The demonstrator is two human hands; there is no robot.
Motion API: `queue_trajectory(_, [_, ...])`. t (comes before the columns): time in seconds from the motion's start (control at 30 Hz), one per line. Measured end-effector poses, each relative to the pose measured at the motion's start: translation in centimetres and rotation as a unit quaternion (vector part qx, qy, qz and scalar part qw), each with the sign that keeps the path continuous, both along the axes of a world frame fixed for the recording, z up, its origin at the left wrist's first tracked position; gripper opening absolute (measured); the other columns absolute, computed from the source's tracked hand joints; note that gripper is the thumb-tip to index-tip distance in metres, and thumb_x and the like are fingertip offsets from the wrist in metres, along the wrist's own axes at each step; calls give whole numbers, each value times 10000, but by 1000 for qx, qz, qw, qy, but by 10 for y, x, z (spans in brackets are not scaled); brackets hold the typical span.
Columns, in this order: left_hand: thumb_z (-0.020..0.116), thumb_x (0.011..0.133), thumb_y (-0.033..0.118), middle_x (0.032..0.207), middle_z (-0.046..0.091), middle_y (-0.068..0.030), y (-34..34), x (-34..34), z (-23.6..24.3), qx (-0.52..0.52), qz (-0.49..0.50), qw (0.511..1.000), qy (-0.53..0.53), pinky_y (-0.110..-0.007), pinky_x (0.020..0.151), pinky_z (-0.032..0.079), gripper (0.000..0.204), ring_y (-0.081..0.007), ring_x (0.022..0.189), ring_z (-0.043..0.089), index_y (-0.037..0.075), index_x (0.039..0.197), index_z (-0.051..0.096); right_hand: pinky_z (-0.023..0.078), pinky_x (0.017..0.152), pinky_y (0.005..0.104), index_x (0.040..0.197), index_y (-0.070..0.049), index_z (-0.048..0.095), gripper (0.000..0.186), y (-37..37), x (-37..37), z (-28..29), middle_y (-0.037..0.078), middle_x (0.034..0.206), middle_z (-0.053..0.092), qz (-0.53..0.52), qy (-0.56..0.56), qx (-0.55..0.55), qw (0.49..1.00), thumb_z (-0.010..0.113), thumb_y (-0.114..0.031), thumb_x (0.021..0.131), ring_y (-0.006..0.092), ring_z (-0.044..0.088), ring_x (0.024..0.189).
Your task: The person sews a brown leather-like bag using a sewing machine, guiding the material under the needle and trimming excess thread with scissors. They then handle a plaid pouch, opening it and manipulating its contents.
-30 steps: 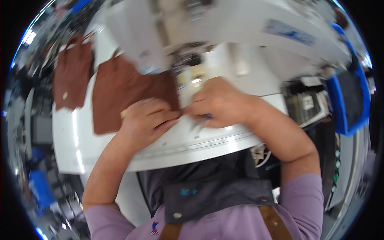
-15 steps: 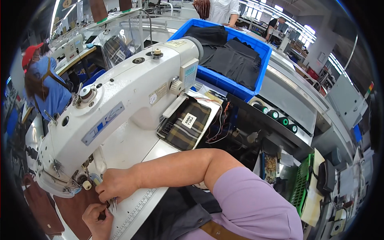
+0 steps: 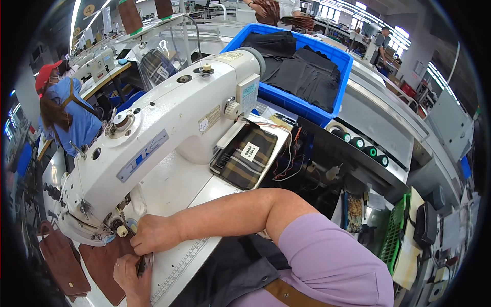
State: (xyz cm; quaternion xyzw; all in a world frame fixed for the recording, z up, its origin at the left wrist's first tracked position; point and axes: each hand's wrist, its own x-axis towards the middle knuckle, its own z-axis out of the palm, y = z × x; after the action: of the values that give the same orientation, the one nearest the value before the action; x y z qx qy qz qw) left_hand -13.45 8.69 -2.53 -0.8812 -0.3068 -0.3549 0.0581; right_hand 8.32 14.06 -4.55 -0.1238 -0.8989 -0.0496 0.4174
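My right hand (image 3: 156,234) is closed beside the needle area of a white sewing machine (image 3: 180,100), with a small metal tool, perhaps snips, poking out below its fingers; whatever is pinched there is hidden. Just below it, my left hand (image 3: 132,280) grips the edge of a flat brown piece (image 3: 99,258) with curled fingers. That piece lies on the white machine bed (image 3: 181,189), partly behind the machine head. A second brown piece with straps (image 3: 61,263) lies at its left.
A blue crate (image 3: 330,115) of dark fabric stands behind the machine. Right are a plaid pouch (image 3: 243,166), thread cones (image 3: 358,143) and a green basket (image 3: 395,230). A co-worker in a red cap (image 3: 71,112) is left; another person (image 3: 284,7) at the back handles brown pieces.
The head view has swung up and rightward since a second ago, showing more of the room. My hands stay together by the needle area. The back person's brown pieces have shifted.
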Motion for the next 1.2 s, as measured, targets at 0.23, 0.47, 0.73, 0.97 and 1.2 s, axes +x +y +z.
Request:
queue_trajectory(0.23, [723, 697, -1, 871, 654, -93, 2, -7, 5, 87, -28, 993, 77, -400, 703, 511, 222, -258, 766, 654, 0, 913, 669, 477, 517, 391, 753, -125, 571, 152, -4, 2, 4, 16, 776, 549, -7, 3, -1, 1000, 703, -196, 729, 222, 621, 643])
queue_trajectory(0.47, [697, 718, 1, 907, 674, -91, 1, -7, 9, 107, -36, 987, 111, -384, 758, 524, 200, -238, 810, 677, -4, 916, 670, 474, 510, 367, 740, -134, 562, 117, -5, 2, 4, 19, 768, 536, -20, 1, 54, 998, 656, -202, 752, 210, 598, 633])
queue_trajectory(0.73, [683, 657, -4, 899, 658, -109, 2, -2, 6, 79, -28, 992, 93, -411, 736, 482, 248, -285, 757, 630, -8, 904, 676, 507, 600, 385, 722, -156, 589, 100, -2, 4, 3, 2, 762, 582, -20, -15, 46, 999, 649, -220, 770, 221, 626, 787])
queue_trajectory(0.97, [795, 799, 160, 809, 737, -58, 0, 2, 19, 120, 15, 978, 169, -357, 689, 546, 103, -218, 730, 705, 75, 844, 760, 501, 594, 378, 695, -150, 577, 107, -1, 0, -1, 6, 724, 582, -12, 0, 53, 998, 645, -208, 754, 226, 622, 755])
queue_trajectory(1.2, [773, 774, 102, 800, 731, -73, -1, 4, 21, 115, 3, 983, 141, -375, 686, 549, 66, -235, 711, 696, 63, 820, 747, 495, 582, 389, 679, -143, 572, 111, -2, -2, -1, 4, 715, 578, -9, 9, 47, 999, 653, -198, 731, 235, 623, 706])
